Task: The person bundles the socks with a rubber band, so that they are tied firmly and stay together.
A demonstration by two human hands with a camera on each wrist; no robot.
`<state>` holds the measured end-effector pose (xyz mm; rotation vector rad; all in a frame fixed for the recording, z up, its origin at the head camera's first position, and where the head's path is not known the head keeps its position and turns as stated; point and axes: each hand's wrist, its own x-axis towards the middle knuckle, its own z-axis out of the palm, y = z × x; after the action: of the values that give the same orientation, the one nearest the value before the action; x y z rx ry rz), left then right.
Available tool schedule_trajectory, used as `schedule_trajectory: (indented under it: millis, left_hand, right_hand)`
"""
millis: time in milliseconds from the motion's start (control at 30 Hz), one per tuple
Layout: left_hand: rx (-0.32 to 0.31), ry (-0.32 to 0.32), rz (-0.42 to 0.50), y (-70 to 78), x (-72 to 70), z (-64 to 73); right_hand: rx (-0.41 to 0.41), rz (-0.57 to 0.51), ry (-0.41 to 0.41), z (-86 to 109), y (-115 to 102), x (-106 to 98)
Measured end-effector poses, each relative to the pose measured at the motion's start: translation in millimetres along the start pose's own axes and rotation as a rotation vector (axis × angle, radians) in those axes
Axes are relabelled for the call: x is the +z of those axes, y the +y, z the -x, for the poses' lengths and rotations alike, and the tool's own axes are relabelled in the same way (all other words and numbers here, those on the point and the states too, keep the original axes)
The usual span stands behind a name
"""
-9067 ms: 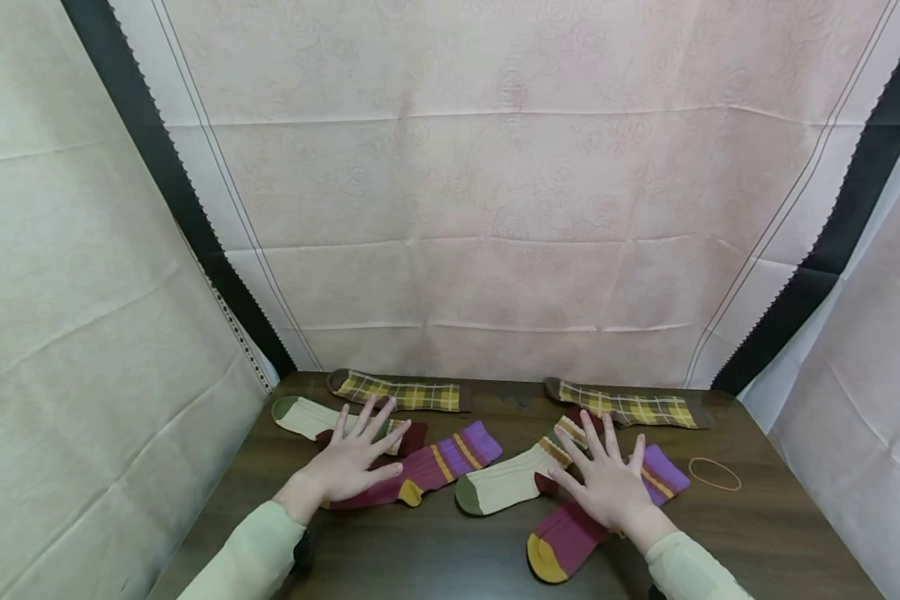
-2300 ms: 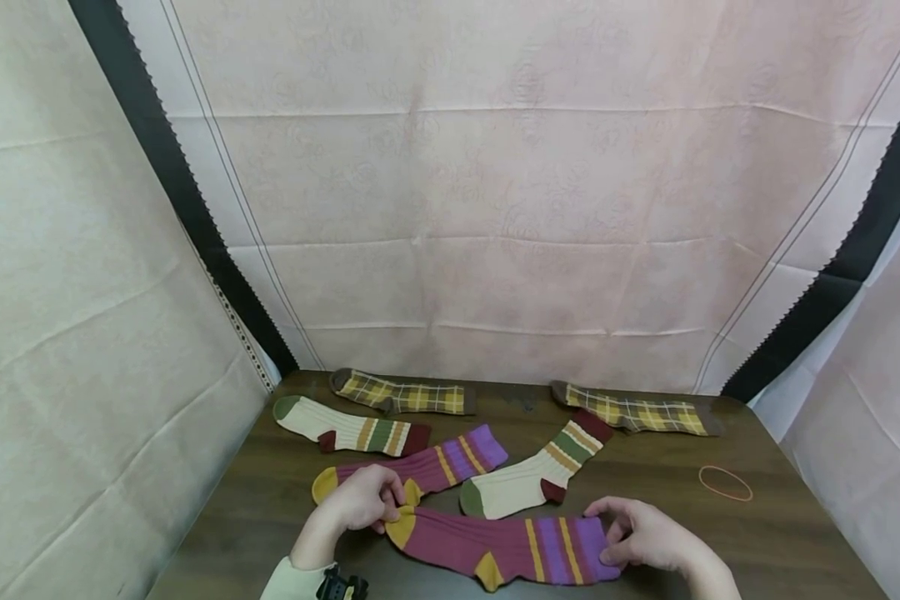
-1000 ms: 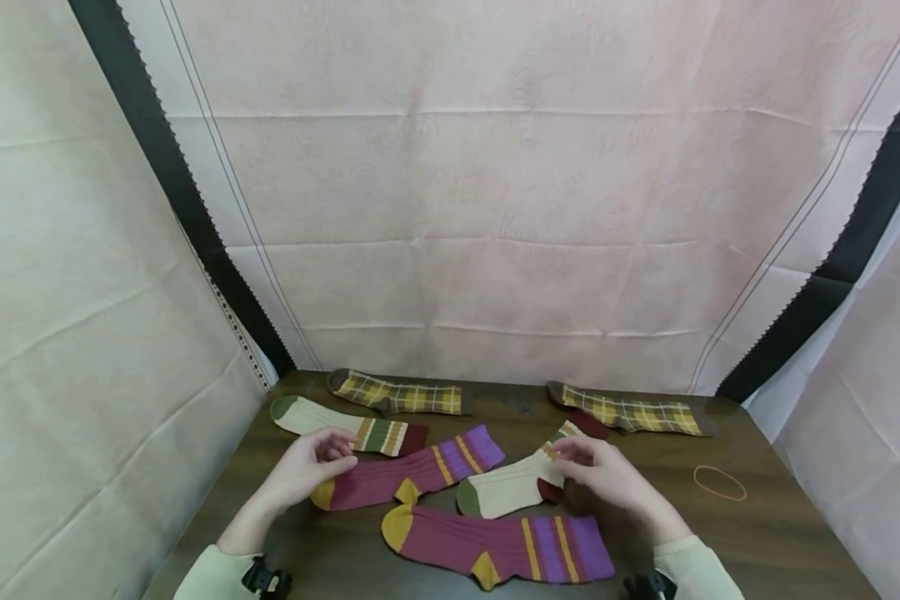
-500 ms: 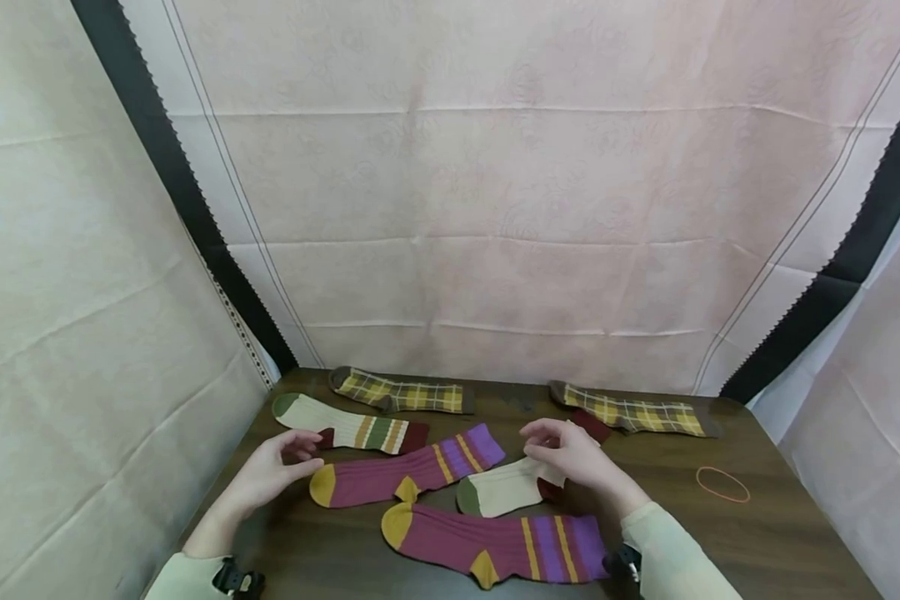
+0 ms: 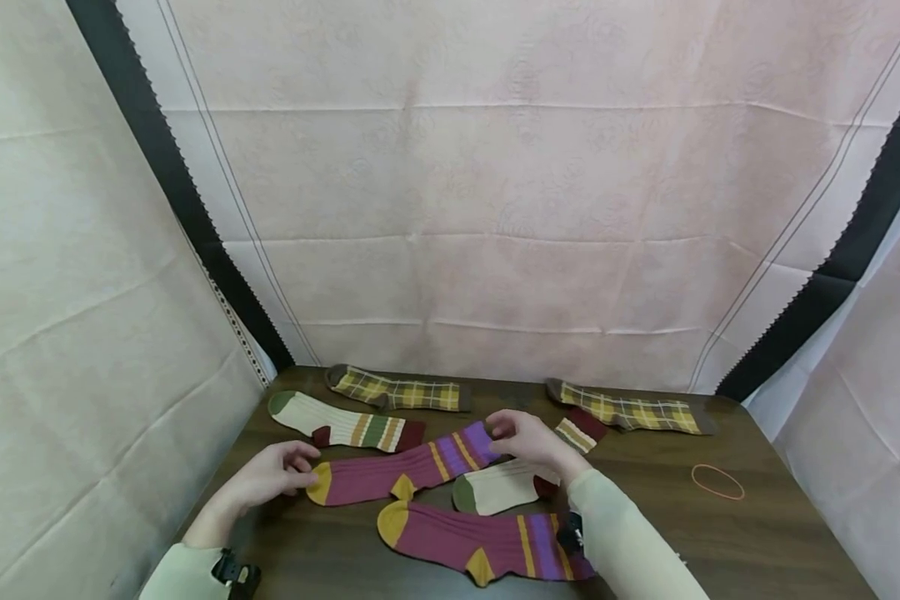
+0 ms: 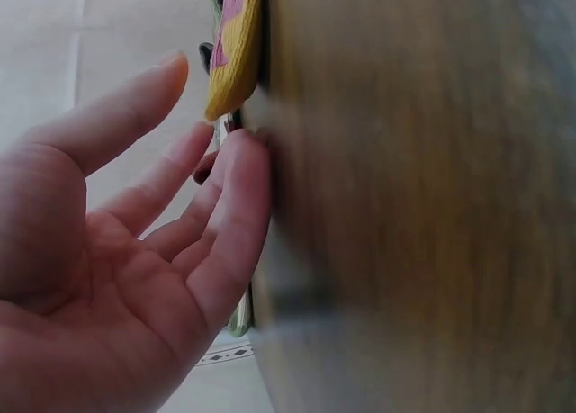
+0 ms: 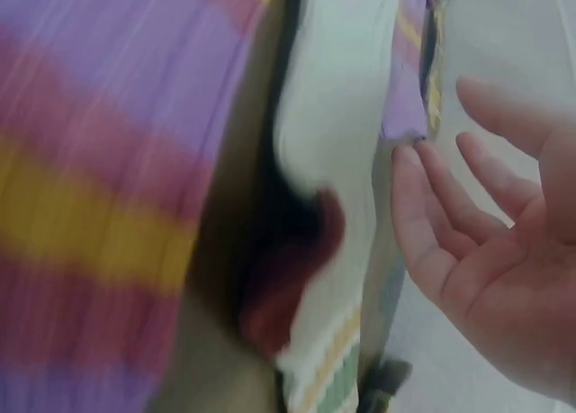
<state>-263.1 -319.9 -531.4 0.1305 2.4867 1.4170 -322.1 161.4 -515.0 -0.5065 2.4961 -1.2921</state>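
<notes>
Two burgundy-and-purple striped socks with yellow toes and heels lie on the table. At the toe of the upper striped sock (image 5: 378, 482) is my left hand (image 5: 270, 475), its thumb apart from its fingers. The left wrist view shows the yellow toe (image 6: 236, 67) just beyond the fingertips. Over at the purple cuff is my right hand (image 5: 528, 437), fingers loosely bent; in the right wrist view the fingertips lie close to that cuff (image 7: 403, 112), thumb apart. The lower striped sock (image 5: 450, 540) lies flat in front, its cuff partly behind my right wrist. My right hand and forearm partly hide a cream sock (image 5: 502, 487).
Another cream sock (image 5: 337, 422) with green toe and dark red cuff lies at the left. Along the back edge are two yellow plaid socks, one left (image 5: 405, 393) and one right (image 5: 630, 410). A thin rubber band (image 5: 718, 495) lies at the right of the brown table (image 5: 780, 542).
Earlier both hands held and straightened the lower striped sock, then let go. Since half a second ago, my right hand has moved left to the upper striped sock's cuff; my left has shifted to its toe.
</notes>
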Motion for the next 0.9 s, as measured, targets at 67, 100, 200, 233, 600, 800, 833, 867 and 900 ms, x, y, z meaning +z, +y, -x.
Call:
schedule_trajectory:
  millis: [67, 100, 200, 233, 600, 800, 833, 867, 900]
  left_hand:
    - [0.001, -0.024, 0.014, 1.1, -0.4, -0.9]
    - [0.0, -0.031, 0.022, 1.5, -0.5, -1.3]
    - [-0.015, -0.041, 0.046, 1.9, -0.6, -2.3]
    - [-0.02, -0.041, 0.048, 1.7, -0.6, -2.5]
    - [-0.015, -0.027, -0.011, -2.3, 0.8, -4.9]
    - [-0.013, -0.022, -0.045, 1.9, 1.4, -6.3]
    - [-0.02, -0.017, -0.044, 2.4, 1.4, -6.4]
    - [-0.026, -0.012, -0.045, 2.9, 1.5, -6.3]
    - [-0.03, -0.008, -0.043, 3.0, 1.6, -6.5]
  right_hand:
    - [0.032, -0.041, 0.008, -4.4, -2, 6]
    - [0.049, -0.056, 0.014, -6.0, -3, 10]
    - [0.07, -0.063, 0.036, -9.9, -4, 17]
    - [0.074, -0.053, 0.046, -10.9, -5, 19]
    - [0.125, -0.052, 0.12, -17.5, 4, 24]
    - [0.169, -0.072, 0.13, -21.2, 9, 27]
    - [0.171, -0.076, 0.132, -21.4, 9, 27]
    - [0.171, -0.076, 0.128, -21.4, 8, 27]
    - [0.172, -0.077, 0.124, -21.5, 8, 28]
